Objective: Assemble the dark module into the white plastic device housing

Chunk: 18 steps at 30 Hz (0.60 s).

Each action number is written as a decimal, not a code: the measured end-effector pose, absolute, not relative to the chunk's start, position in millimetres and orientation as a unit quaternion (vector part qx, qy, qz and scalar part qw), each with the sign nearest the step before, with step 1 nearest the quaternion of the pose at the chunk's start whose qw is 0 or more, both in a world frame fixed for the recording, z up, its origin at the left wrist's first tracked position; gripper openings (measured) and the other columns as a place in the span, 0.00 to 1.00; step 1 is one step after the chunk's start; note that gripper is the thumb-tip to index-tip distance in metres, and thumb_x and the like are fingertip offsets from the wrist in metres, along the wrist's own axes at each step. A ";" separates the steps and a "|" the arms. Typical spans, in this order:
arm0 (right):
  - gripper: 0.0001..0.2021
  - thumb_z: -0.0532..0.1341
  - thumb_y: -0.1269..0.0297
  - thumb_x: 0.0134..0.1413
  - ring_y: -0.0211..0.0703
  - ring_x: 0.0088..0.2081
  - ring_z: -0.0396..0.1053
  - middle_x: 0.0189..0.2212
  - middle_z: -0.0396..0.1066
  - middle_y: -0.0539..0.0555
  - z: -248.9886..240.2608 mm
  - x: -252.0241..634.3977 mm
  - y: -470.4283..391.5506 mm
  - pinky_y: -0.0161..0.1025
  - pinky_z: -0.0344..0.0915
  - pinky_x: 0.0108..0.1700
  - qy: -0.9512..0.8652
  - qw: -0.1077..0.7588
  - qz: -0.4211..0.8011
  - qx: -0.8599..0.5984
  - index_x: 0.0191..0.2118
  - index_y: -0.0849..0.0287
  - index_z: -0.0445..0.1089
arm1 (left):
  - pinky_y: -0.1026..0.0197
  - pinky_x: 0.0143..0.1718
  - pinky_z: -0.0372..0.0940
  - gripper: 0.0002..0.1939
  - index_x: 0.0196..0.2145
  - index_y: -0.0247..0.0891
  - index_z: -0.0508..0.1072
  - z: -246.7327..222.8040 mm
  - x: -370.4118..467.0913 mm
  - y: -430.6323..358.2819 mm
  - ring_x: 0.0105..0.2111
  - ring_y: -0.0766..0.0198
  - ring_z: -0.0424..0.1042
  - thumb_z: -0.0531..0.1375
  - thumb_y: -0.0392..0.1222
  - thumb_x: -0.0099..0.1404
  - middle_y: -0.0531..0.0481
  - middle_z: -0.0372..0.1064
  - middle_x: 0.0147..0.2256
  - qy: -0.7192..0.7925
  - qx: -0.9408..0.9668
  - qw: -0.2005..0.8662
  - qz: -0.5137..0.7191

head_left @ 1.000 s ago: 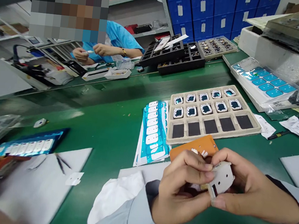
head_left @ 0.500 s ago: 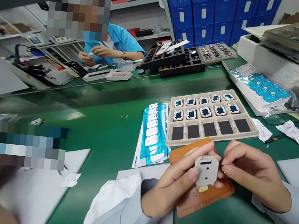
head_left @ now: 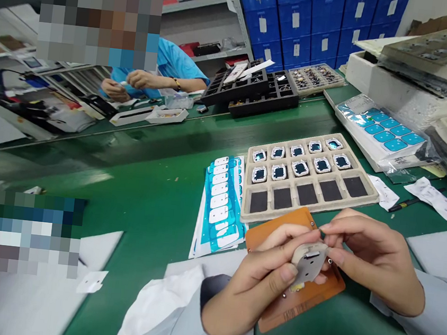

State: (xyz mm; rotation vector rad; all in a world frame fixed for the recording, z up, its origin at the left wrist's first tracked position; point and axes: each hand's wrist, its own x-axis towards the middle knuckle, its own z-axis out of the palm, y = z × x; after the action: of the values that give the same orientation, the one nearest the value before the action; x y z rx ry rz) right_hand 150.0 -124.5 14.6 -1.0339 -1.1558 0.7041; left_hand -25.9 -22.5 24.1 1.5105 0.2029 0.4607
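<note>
My left hand [head_left: 260, 278] grips a small whitish watch case [head_left: 309, 267] with rounded corners, a dark slot and two small holes on its face. A bit of yellow material shows at its lower edge. My right hand [head_left: 377, 258] is at the case's upper right corner, thumb and index finger drawn together; what is pinched between them is too small to make out. Beneath both hands lies an orange-brown plate [head_left: 287, 321] with small metal pins and lettering.
Beyond the hands, a beige tray [head_left: 248, 213] holds several watch cases. Blue-and-white adhesive sheets [head_left: 219, 204] lie left of it. A white cloth [head_left: 165, 300] is near my left sleeve. At right are wrapped packets [head_left: 436, 199] and stacked trays [head_left: 430, 56]. A co-worker's hands [head_left: 136, 81] work across the table.
The watch case has tilted in my left hand, its face turning more edge-on. My right fingers have come closer to its upper right corner. The whole view has shifted slightly.
</note>
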 end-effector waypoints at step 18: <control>0.04 0.65 0.73 0.53 0.35 0.24 0.65 0.25 0.66 0.50 19.5 153.8 -121.1 0.32 0.62 0.25 -0.514 0.634 0.353 -0.457 0.31 0.57 0.76 | 0.51 0.54 0.66 0.20 0.59 0.49 0.69 24.0 -24.7 -18.5 0.43 0.57 0.73 0.53 0.50 0.72 0.42 0.66 0.51 0.075 0.725 0.667 0.151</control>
State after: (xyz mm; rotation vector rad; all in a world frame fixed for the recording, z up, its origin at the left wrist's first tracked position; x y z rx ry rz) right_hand 153.8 -121.1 19.5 -1.0456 -1.1762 0.8073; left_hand -24.7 -18.5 24.0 1.6365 0.1701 0.3398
